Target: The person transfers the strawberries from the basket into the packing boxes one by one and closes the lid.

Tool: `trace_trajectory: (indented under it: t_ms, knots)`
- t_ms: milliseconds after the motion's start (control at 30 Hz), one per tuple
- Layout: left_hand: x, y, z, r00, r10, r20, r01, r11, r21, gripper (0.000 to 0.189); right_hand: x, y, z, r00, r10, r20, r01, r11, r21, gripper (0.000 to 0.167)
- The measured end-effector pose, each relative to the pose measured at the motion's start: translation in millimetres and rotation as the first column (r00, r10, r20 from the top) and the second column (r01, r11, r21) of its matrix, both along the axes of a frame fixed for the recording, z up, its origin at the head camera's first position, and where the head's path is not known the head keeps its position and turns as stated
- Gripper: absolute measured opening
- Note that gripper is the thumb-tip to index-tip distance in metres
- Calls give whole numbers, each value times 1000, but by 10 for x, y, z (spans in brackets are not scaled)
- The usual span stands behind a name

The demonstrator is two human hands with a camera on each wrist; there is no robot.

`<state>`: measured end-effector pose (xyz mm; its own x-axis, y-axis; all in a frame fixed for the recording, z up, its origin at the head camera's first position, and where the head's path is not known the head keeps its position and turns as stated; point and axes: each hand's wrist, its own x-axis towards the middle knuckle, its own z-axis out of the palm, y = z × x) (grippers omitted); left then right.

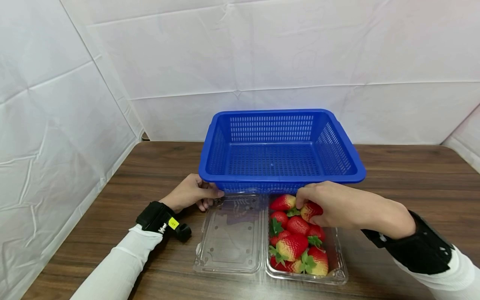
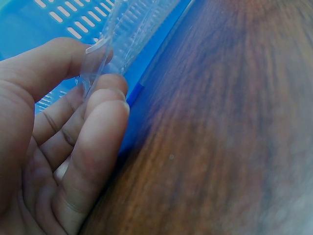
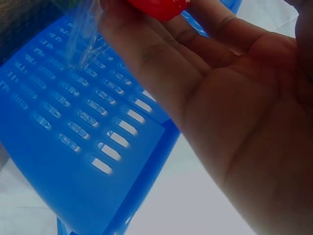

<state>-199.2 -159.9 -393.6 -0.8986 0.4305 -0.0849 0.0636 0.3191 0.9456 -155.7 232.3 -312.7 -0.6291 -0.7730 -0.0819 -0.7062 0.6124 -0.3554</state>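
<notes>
A clear plastic clamshell lies open on the table, its flat lid on the left and its filled half on the right. Several red strawberries with pale yellow patches and green leaves fill that half. At the lid's far left corner, my left hand pinches the plastic edge between thumb and fingers; the left wrist view shows the clear rim there. My right hand reaches down into the filled half and grips a strawberry at its far right corner. Part of this strawberry shows against the fingers in the right wrist view.
Directly behind the clamshell stands a blue plastic basket with slotted walls and nothing inside it. Its near wall is right by both hands. The dark wooden table runs back to white cloth walls.
</notes>
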Motion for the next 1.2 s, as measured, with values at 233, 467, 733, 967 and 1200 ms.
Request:
trace_trajectory:
  t_ms: [233,467,733,967,1200]
  knots:
    - [-7,-7,-5,1000,-9,4,9,1000,11,12,5,-2,-3,1000,-11,7,10,1000,10,30]
    - [-22,-14,-9,1000,-14,0,14,1000,18,13,25,2,16,1000,-24,-15,24,1000,13,33]
    - [-12,-11,-20,1000,-8,9,8,1000,17,14,102,43,22,994,-26,-103,22,999,-40,35]
    - [-11,-9,-23,1000,-3,9,3,1000,14,14,157,144,-1,960,-21,-280,-33,982,-187,33]
    - [-18,-14,-26,1000,3,3,-3,1000,11,13,178,227,-62,894,-165,-416,31,950,-311,32]
